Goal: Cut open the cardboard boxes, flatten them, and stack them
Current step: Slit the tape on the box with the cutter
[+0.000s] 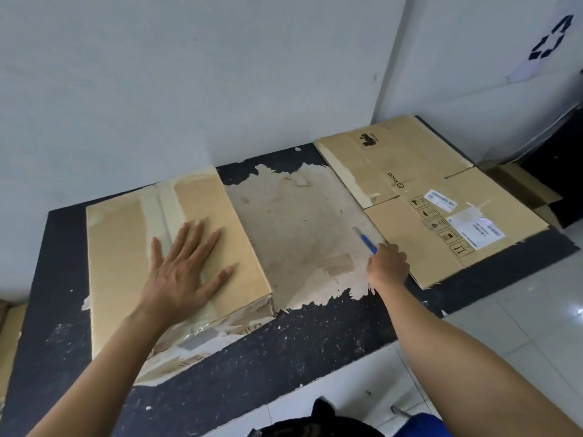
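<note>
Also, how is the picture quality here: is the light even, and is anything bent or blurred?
Head view: light soft and even, faint shadow beside the left hand on the box; head view: wide-angle lens leans the wall corner; label print on the flattened cardboard and the blue cutter in the right hand are soft; small glare on the floor.

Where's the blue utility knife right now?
Head view, right of centre: the blue utility knife is gripped in the right hand, blade pointing away, over the table's worn pale patch beside the left edge of the flattened brown cardboard box.
</note>
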